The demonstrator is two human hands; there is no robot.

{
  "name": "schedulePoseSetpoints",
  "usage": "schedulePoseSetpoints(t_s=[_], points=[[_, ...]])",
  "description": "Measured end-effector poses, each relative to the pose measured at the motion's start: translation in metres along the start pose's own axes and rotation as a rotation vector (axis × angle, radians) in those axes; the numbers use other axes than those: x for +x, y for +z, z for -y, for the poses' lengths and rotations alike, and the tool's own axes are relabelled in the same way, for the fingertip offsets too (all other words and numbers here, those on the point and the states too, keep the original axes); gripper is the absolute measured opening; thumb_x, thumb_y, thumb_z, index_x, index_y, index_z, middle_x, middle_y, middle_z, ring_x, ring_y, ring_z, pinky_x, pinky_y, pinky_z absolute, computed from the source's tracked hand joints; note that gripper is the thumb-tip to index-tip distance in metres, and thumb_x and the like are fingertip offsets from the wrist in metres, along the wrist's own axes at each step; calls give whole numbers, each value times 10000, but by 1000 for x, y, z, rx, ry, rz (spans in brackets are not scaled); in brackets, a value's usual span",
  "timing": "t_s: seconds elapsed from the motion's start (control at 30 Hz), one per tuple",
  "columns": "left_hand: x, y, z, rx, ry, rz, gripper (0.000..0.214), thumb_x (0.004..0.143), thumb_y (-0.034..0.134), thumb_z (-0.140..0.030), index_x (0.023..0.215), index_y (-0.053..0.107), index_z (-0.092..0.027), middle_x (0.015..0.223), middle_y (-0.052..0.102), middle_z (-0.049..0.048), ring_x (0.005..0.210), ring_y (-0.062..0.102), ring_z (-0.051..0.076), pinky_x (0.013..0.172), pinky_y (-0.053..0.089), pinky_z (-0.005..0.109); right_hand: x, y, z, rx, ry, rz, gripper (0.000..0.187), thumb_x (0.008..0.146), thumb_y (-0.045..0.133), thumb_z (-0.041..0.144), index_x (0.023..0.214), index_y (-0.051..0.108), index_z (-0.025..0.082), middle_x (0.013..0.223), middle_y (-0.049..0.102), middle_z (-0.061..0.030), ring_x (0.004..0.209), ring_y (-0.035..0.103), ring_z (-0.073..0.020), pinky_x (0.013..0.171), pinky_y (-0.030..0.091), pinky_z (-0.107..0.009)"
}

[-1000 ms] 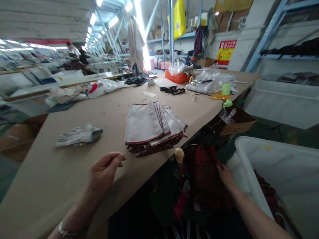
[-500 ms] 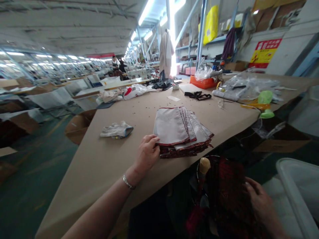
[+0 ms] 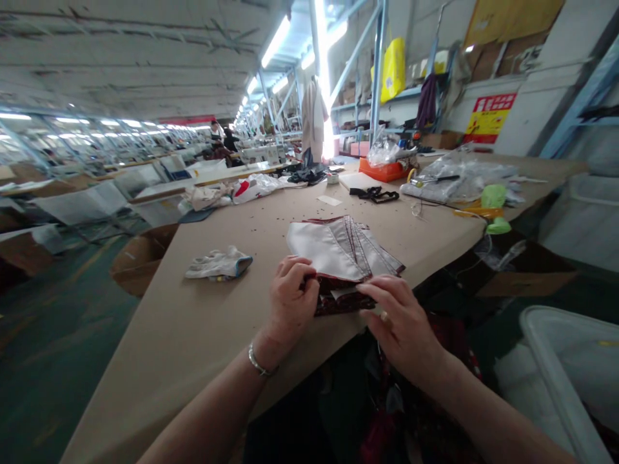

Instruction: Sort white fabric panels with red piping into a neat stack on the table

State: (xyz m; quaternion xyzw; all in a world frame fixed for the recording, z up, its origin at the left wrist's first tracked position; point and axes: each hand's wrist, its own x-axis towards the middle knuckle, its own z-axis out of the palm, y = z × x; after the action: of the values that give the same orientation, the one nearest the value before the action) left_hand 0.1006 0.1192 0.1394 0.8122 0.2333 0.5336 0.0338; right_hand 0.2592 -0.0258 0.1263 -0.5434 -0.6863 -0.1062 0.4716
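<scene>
Stack of white cloth panels [image 3: 331,248], edged in dark red, fanned out toward its right side; located close to the near edge of a tabletop [image 3: 227,328].

Tabletop: brown-covered, scattered with small dark specks. Also on it: one white work glove [image 3: 220,263] with blue cuff, left of the stack; black strap [image 3: 373,194] and orange tray [image 3: 384,170] holding clear plastic, beyond it; crumpled clear plastic bags [image 3: 459,174], farther right.

Room: large workshop hall; strip lights in rows, green floor [image 3: 82,309], red-and-yellow poster [image 3: 491,118] on the right-hand wall. White plastic bin [image 3: 544,361] beside the tabletop, right.

Left grip [image 3: 293,299]: thumb and fingers together, pinched on the stack's near left corner; silver bracelet [image 3: 258,362] at the wrist. Right grip [image 3: 401,322]: thumb and forefinger apart, fingertips at the stack's near right edge; firmness of contact cannot be told.
</scene>
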Motion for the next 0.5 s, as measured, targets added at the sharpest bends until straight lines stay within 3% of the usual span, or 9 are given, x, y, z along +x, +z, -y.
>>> schedulePoseSetpoints(t_s=[0.1,0.17,0.3,0.4,0.5], points=[[1,-5,-16,-15,94,11,165,774,566,-32,797,619,-187,886,668,46,905,624,198,949,515,419,42,25,0,-118,5,134,404,910,597,223,1292,554,102,1234,576,-147,1163,477,-284,1036,429,-423],[-2,-12,-20,-21,144,10,167,792,566,-30,812,613,-189,869,666,38,892,629,190,963,509,422,57,36,-10,-206,59,228,381,880,581,162,1257,596,109,1222,602,-146,1142,502,-305,1006,447,-435],[-16,-27,-17,7,99,-5,178,786,568,-36,848,614,-196,917,653,44,951,627,202,906,523,381,62,29,-34,-298,238,312,419,811,486,52,1191,637,141,1110,666,-143,1012,606,-298,879,500,-422],[-33,-27,-13,-29,-132,24,125,757,601,-91,816,613,-201,859,624,24,780,615,167,731,528,301,45,13,-37,-201,345,158,540,719,490,42,1240,579,153,1042,702,-111,916,662,-253,804,526,-357],[-44,-19,-24,-342,-557,51,41,771,620,-185,762,587,-208,666,554,-36,558,528,113,529,462,230,16,4,-27,-32,214,-43,519,683,462,34,1161,579,200,996,711,-61,889,668,-211,780,522,-306]])
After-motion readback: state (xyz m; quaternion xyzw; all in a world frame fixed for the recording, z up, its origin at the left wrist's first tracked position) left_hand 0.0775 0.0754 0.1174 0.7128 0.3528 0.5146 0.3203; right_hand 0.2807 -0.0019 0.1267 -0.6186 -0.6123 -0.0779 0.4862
